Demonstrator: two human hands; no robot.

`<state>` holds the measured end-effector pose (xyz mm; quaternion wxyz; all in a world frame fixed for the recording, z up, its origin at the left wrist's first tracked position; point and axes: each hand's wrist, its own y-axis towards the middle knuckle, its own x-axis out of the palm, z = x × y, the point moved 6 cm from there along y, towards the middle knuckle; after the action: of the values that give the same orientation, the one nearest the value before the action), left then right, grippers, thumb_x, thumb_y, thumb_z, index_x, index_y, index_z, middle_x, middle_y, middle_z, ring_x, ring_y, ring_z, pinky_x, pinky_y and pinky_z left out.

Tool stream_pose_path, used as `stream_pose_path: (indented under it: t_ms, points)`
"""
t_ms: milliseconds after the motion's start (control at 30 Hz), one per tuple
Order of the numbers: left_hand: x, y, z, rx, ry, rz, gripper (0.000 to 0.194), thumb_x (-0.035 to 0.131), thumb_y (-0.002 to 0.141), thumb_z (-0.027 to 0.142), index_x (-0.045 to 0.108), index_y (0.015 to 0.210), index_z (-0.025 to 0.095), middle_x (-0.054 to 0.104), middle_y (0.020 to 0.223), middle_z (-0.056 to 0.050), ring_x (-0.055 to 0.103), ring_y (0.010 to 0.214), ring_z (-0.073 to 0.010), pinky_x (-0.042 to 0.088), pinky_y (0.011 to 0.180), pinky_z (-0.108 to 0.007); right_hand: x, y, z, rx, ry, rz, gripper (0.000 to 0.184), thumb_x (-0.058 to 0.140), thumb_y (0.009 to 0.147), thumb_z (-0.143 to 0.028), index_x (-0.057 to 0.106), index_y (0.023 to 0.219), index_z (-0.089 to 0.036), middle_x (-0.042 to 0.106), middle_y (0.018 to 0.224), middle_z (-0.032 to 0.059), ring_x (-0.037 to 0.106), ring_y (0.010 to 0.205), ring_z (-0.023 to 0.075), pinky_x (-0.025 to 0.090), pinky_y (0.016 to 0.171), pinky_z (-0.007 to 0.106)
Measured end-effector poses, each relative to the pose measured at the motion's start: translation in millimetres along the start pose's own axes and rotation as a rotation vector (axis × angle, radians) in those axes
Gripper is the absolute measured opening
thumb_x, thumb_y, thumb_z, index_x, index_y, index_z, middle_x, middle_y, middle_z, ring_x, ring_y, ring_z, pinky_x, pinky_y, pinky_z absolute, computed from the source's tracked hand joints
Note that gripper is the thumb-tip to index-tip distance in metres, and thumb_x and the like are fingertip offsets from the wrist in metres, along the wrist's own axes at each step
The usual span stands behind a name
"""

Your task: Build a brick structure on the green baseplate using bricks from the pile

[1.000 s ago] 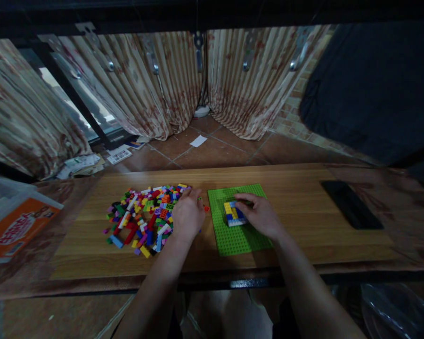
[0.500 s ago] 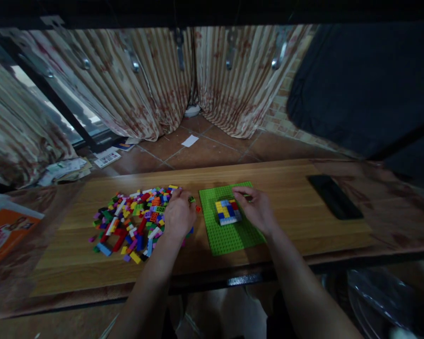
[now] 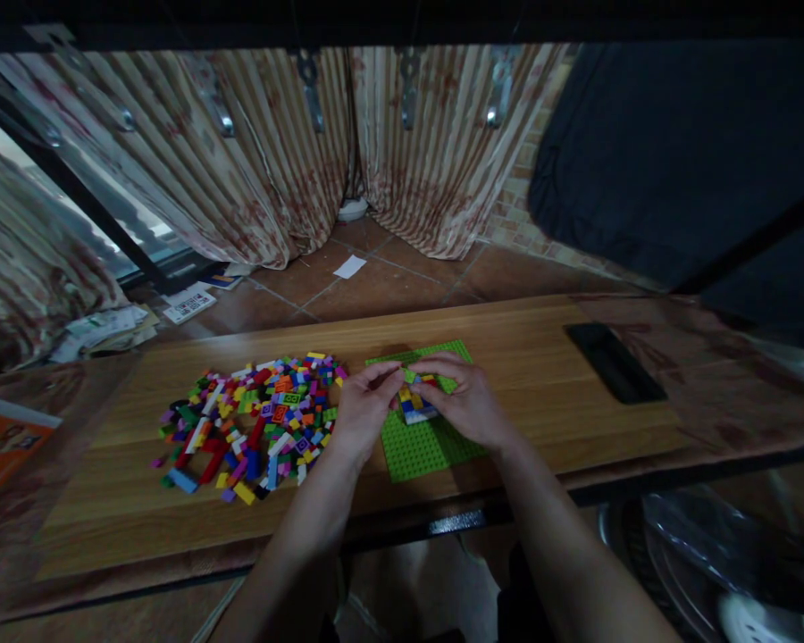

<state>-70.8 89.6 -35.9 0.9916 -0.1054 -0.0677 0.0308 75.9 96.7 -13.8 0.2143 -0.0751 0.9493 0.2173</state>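
Note:
Over the green studded baseplate (image 3: 415,455), my two hands meet. My left hand (image 3: 365,411) is closed, its thumb and fingers pinching a small lime-green brick (image 3: 410,376). From the other side, the fingertips of my right hand (image 3: 469,402) close on the same brick. Just below it, a small block of joined bricks (image 3: 415,414) in blue, yellow, white and red stands on the baseplate. My fingers cover much of its top, and whether the green brick touches it I cannot tell.
A spread-out pile of loose coloured bricks (image 3: 241,429) covers the left part of the wooden board (image 3: 529,357). A black phone-like slab (image 3: 615,362) lies on the right. At the far left is an orange and white package (image 3: 6,446). Metal brackets hang from the dark bar overhead.
My left hand has moved right from the edge of the pile to the baseplate, carrying the green brick. My right hand has closed in to meet it. The camera view has shifted slightly.

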Motion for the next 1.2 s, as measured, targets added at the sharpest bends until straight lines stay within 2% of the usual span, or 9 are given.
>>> stream_pose_path:
  t_ms: [200, 300, 400, 533, 633, 733, 1067, 1200]
  points:
    - [5.8, 1.8, -5.4, 0.012, 0.024, 0.008, 0.027, 0.072, 0.069, 0.033, 0.07, 0.087, 0.013, 0.06, 0.06, 0.003, 0.044, 0.044, -0.0045, 0.034, 0.044, -0.018, -2.0, -1.4, -4.1, -0.023, -0.147, 0.008, 0.015, 0.066, 0.084, -0.029, 0.072, 0.098, -0.026, 0.069, 0.093, 0.0028, 0.061, 0.094, 0.0191, 0.048, 0.086, 0.035]
    - [3.2, 4.1, -6.7, 0.045, 0.088, 0.011, 0.028, 0.067, 0.073, 0.034, 0.07, 0.093, 0.014, 0.066, 0.07, 0.0, 0.049, 0.047, -0.006, 0.039, 0.046, -0.019, -6.8, -0.3, 1.4, -0.017, -0.18, 0.016, 0.018, 0.061, 0.087, -0.027, 0.07, 0.102, -0.025, 0.068, 0.096, 0.0037, 0.06, 0.096, 0.0193, 0.048, 0.088, 0.036]
    - [-8.0, 7.2, -1.3, 0.155, 0.307, 0.071, 0.027, 0.06, 0.079, 0.032, 0.07, 0.099, 0.016, 0.071, 0.087, -0.004, 0.057, 0.058, -0.0097, 0.046, 0.055, -0.021, -15.4, 0.6, 17.6, 0.052, -0.205, 0.03, 0.02, 0.057, 0.088, -0.024, 0.07, 0.104, -0.023, 0.068, 0.098, 0.0059, 0.062, 0.096, 0.0203, 0.048, 0.088, 0.037]
    - [-13.4, 6.9, 5.2, 0.261, 0.734, 0.094, 0.03, 0.053, 0.084, 0.025, 0.068, 0.109, 0.017, 0.071, 0.095, -0.006, 0.062, 0.07, -0.0147, 0.053, 0.073, -0.031, -17.8, 0.2, 40.0, 0.147, -0.237, -0.031, 0.02, 0.058, 0.087, -0.022, 0.071, 0.101, -0.022, 0.069, 0.1, 0.0063, 0.062, 0.097, 0.0215, 0.046, 0.091, 0.039]
    - [-5.0, 1.9, 8.0, 0.365, 0.888, 0.052, 0.033, 0.049, 0.085, 0.018, 0.066, 0.114, 0.018, 0.067, 0.113, -0.008, 0.064, 0.095, -0.0187, 0.051, 0.092, -0.036, -11.8, 0.2, 46.8, 0.166, -0.211, -0.101, 0.02, 0.059, 0.086, -0.02, 0.072, 0.1, -0.023, 0.069, 0.101, 0.0056, 0.062, 0.099, 0.0206, 0.045, 0.094, 0.039]
    - [4.1, -2.7, 6.3, 0.424, 0.989, 0.02, 0.036, 0.047, 0.086, 0.015, 0.065, 0.116, 0.02, 0.061, 0.127, -0.007, 0.059, 0.113, -0.0206, 0.047, 0.101, -0.038, -7.4, 0.9, 47.7, 0.173, -0.185, -0.132, 0.022, 0.059, 0.085, -0.018, 0.072, 0.102, -0.023, 0.068, 0.104, 0.0058, 0.061, 0.1, 0.0202, 0.044, 0.095, 0.04]
    - [23.8, -11.4, -3.2, 0.623, 1.369, -0.091, 0.042, 0.04, 0.091, 0.019, 0.057, 0.129, 0.025, 0.05, 0.14, -0.009, 0.053, 0.122, -0.0239, 0.043, 0.105, -0.042, -6.3, 1.0, 45.1, 0.137, -0.217, -0.156, 0.022, 0.059, 0.085, -0.015, 0.072, 0.1, -0.024, 0.069, 0.099, 0.0042, 0.061, 0.097, 0.02, 0.045, 0.093, 0.04]
    - [29.2, -12.8, -7.2, 0.586, 1.502, -0.131, 0.051, 0.041, 0.087, 0.012, 0.052, 0.135, 0.026, 0.047, 0.144, -0.009, 0.055, 0.116, -0.026, 0.046, 0.1, -0.043, -4.9, 1.0, 45.1, 0.124, -0.21, -0.161, 0.021, 0.059, 0.086, -0.015, 0.072, 0.1, -0.025, 0.07, 0.098, 0.0043, 0.061, 0.096, 0.0199, 0.046, 0.091, 0.04]
